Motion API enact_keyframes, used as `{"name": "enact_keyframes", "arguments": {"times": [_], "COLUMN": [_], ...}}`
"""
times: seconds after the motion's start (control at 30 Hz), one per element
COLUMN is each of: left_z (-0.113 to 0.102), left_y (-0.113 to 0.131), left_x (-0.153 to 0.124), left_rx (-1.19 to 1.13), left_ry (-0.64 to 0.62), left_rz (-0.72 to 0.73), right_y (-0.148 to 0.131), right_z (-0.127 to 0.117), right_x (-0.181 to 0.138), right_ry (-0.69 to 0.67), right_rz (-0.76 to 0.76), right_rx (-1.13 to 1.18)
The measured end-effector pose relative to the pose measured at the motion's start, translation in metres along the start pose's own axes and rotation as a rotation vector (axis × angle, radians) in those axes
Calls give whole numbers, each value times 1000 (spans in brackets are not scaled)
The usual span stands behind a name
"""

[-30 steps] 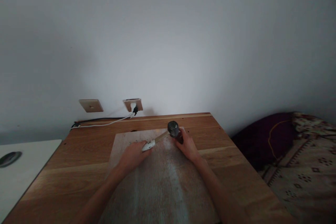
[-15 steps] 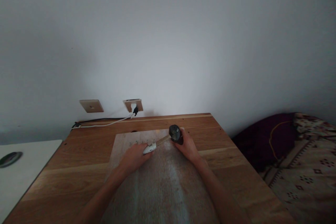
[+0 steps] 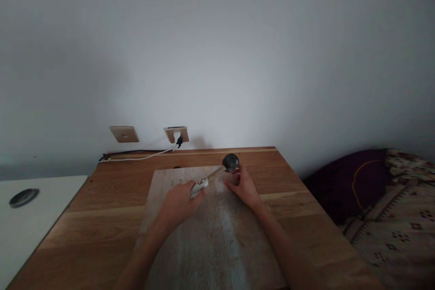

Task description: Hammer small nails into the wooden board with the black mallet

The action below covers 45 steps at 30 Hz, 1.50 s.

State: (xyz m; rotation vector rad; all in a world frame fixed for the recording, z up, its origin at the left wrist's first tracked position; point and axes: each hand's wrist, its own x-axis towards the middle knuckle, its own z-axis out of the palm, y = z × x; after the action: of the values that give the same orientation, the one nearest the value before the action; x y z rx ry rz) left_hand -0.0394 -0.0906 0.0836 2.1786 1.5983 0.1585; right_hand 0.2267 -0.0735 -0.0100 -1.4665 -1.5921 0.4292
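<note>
My left hand (image 3: 181, 201) is closed around the white-wrapped grip of a hammer (image 3: 214, 173). The hammer slants up to the right, and its dark, rounded head (image 3: 230, 162) hangs over the far right part of a worn board (image 3: 204, 235). Just below and beside that head is my right hand (image 3: 244, 186), thumb and fingers curled toward each other low over the board. Whatever is between those fingertips is too small and dim to make out. Several thin nails (image 3: 180, 181) stand in a row along the board's far edge, partly hidden by my left hand.
The board lies on a wooden table (image 3: 95, 226) against a pale wall. Cables (image 3: 146, 158) run along the table's back edge to a wall socket (image 3: 176, 135). At left is a white surface with a dark round object (image 3: 24, 198); at right, patterned fabric (image 3: 394, 235).
The hammer's head has risen slightly and moved right, away from my right hand's fingers. The view has shifted a little.
</note>
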Motion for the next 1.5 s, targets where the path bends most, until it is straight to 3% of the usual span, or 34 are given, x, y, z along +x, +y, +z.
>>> {"name": "enact_keyframes", "arguments": {"times": [0.17, 0.33, 0.57, 0.73, 0.9, 1.0, 1.1, 1.27, 1.5], "left_z": [19, 45, 61, 60, 66, 73, 78, 78, 87], "left_y": [9, -3, -13, -18, -73, -113, -130, -108, -31], "left_x": [-47, -89, -95, -95, -123, -143, -150, -136, -102], "left_rx": [-92, 26, 125, 133, 52, 39, -25, -124, -115], "left_ry": [53, 52, 82, 179, 346, 427, 430, 338, 125], "left_rz": [-17, -96, -72, 46, -14, -86, -111, -78, 266], "right_y": [1, -10, -38, -51, -53, -52, -49, -28, 22], "right_z": [-23, -46, -45, -47, -47, -44, -43, -63, -133], "right_x": [-5, -43, -102, -134, -172, -186, -188, -185, -183], "right_ry": [59, 106, 213, 126, 1, 21, 41, 104, 97], "right_rz": [-53, -66, 189, 156, -5, -54, -66, -3, 72], "right_rx": [89, 115, 37, -159, -510, -683, -758, -861, -999]}}
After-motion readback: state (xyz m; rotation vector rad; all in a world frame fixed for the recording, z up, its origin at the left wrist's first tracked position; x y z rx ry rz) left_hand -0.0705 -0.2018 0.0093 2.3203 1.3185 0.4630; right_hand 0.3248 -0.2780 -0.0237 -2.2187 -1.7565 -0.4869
